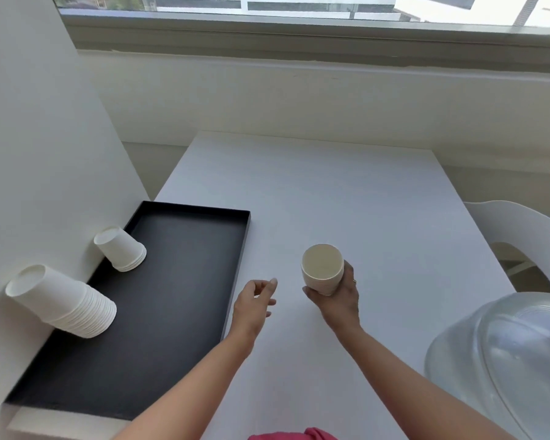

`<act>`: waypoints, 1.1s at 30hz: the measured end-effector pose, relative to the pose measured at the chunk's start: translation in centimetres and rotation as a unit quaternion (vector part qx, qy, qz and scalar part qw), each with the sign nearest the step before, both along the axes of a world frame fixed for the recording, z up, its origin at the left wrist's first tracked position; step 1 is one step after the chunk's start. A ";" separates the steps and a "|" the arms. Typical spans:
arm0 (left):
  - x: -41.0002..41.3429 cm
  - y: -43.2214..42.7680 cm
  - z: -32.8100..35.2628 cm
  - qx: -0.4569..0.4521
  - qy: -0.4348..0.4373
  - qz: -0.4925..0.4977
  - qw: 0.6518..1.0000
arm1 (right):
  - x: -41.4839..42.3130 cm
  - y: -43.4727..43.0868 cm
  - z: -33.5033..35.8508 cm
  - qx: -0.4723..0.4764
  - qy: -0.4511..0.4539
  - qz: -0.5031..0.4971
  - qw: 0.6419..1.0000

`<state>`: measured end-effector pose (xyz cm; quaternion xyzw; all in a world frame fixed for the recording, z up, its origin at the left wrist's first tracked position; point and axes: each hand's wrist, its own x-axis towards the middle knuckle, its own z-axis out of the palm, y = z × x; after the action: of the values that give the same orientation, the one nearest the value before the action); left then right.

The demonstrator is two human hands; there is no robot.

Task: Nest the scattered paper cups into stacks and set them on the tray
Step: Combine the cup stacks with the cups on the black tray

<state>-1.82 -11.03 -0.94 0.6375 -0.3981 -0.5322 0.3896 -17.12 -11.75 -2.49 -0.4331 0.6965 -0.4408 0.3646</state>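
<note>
Paper cup (323,268): 1, mouth up. Right hand (337,296) is gripping it over the table (331,192), beside the tray's (172,296) right edge. Left hand (254,296) is hovering empty, fingers loose. Far stack (121,249) and near stack (67,303) are sitting inverted along the tray's left edge. Next move, likely: inverting the cup and nesting it onto 1 stack.

Matt black tray (185,249), white paper cups (77,306), smooth table (331,192)

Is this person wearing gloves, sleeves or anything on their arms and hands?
No gloves, and no sleeves in view: both forearms are bare. The right hand wears a small ring; the left hand shows none. Pink fabric at the bottom edge is probably clothing.
</note>
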 end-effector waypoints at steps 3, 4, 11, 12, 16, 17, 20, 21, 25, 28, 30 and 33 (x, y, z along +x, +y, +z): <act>0.6 -0.1 1.2 0.003 0.034 -0.004 0.999 | 2.2 0.1 0.6 -0.016 0.024 0.059 0.998; 0.7 -0.1 1.5 0.006 0.042 -0.007 0.999 | 2.7 0.2 0.7 -0.021 0.033 0.075 0.996; 3.7 -0.3 2.4 0.018 0.081 0.029 0.996 | 6.9 0.3 2.1 -0.043 0.115 0.186 0.975; 4.3 -0.3 2.4 0.021 0.084 0.040 0.995 | 7.5 0.2 2.2 -0.044 0.124 0.199 0.971; 6.2 -0.3 2.5 0.034 0.080 0.073 0.994 | 9.3 0.2 2.3 -0.047 0.149 0.234 0.960; 6.8 -0.2 2.4 0.034 0.075 0.087 0.993 | 9.8 0.2 2.4 -0.054 0.147 0.249 0.956; 8.5 -0.2 2.1 0.031 0.049 0.121 0.991 | 10.9 0.2 2.4 -0.068 0.105 0.290 0.949; 9.0 -0.2 2.1 0.027 0.050 0.132 0.990 | 11.3 0.2 2.5 -0.066 0.091 0.295 0.949; 10.4 -0.1 2.6 0.001 0.075 0.182 0.981 | 12.5 -0.2 2.3 -0.050 0.081 0.265 0.959; 11.1 -0.2 2.8 -0.014 0.120 0.211 0.970 | 13.4 -0.5 2.1 0.011 0.034 0.205 0.978; 11.5 -0.2 3.0 -0.024 0.141 0.220 0.965 | 14.1 -0.5 2.4 0.086 -0.076 0.161 0.980; 11.9 -0.2 2.7 -0.040 0.105 0.207 0.972 | 15.5 -0.3 3.4 0.176 -0.228 0.158 0.944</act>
<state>10.04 -11.21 1.78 0.6307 -0.2350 -0.4877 0.5559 -1.66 -12.09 0.89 -0.3541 0.5837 -0.3350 0.6494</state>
